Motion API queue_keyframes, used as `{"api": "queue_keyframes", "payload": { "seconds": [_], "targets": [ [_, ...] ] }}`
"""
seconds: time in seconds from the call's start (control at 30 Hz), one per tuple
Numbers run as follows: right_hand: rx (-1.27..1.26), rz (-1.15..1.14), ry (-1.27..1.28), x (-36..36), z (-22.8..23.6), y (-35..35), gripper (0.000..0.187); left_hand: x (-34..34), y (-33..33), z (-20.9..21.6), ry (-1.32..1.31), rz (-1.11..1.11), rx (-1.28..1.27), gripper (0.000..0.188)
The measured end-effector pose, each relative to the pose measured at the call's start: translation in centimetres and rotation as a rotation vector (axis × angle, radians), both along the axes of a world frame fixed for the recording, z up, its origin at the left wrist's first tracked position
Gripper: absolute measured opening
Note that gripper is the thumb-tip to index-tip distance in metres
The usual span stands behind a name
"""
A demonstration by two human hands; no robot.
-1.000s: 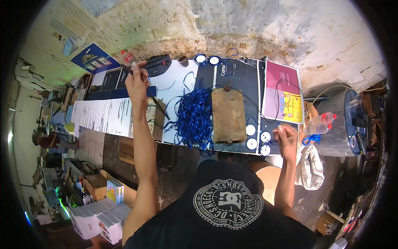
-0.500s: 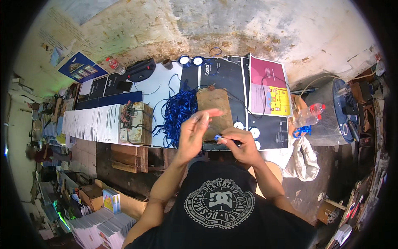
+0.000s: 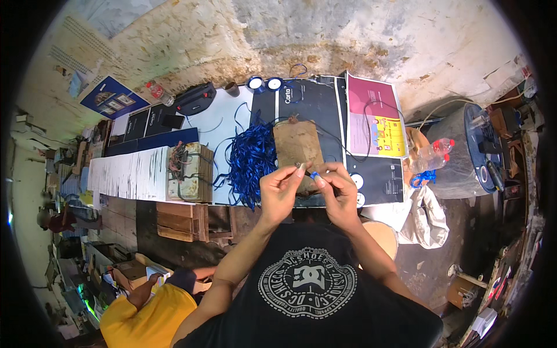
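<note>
My left hand [image 3: 281, 192] pinches something small and dark by its fingertips, too small to name. Beside it, my right hand [image 3: 340, 196] grips a short folded piece of blue ribbon [image 3: 314, 174] between thumb and fingers. The two hands almost meet over the near end of a worn brown board [image 3: 296, 141], which lies on the table. Left of the board is a big tangled heap of shiny blue ribbon strips [image 3: 250, 159]. Round white-faced spools [image 3: 357, 181] lie close to my right hand, partly hidden by it.
Two ribbon spools [image 3: 256, 84] stand at the table's back edge. A tied block of boards [image 3: 190, 174] and a long row of white paper [image 3: 130, 174] fill the left. Plastic bottles [image 3: 432, 155] are at the right. A person in a yellow shirt [image 3: 152, 316] is close behind my left arm.
My left hand has gone from raised with fingers apart to a pinch beside the right hand. The right hand has moved slightly up, still with the ribbon. A person in yellow has appeared lower left.
</note>
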State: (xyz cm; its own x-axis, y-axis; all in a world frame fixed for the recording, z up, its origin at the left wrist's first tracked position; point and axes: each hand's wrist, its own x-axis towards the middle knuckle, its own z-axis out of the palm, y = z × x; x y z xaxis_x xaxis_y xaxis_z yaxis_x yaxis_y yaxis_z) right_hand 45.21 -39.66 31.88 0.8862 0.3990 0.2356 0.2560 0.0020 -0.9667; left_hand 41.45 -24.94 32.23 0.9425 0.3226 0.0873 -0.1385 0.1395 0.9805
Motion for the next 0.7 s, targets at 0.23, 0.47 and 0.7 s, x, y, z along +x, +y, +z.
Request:
{"api": "queue_keyframes", "payload": {
  "seconds": [0.23, 0.47, 0.7],
  "targets": [
    [0.123, 0.02, 0.221, -0.9, 0.3, 2.1, 0.014, -0.8, 0.2, -0.9, -0.097, -0.018, -0.042, 0.022],
    [0.113, 0.004, 0.16, -0.9, -0.3, 2.7, 0.013, -1.5, 0.2, -0.4, -0.027, -0.065, -0.184, 0.027],
    [0.085, -0.007, 0.17, -0.8, -0.8, 2.6, 0.013, -1.2, -0.5, 0.8, 0.116, -0.002, -0.045, 0.023]
  ]
}}
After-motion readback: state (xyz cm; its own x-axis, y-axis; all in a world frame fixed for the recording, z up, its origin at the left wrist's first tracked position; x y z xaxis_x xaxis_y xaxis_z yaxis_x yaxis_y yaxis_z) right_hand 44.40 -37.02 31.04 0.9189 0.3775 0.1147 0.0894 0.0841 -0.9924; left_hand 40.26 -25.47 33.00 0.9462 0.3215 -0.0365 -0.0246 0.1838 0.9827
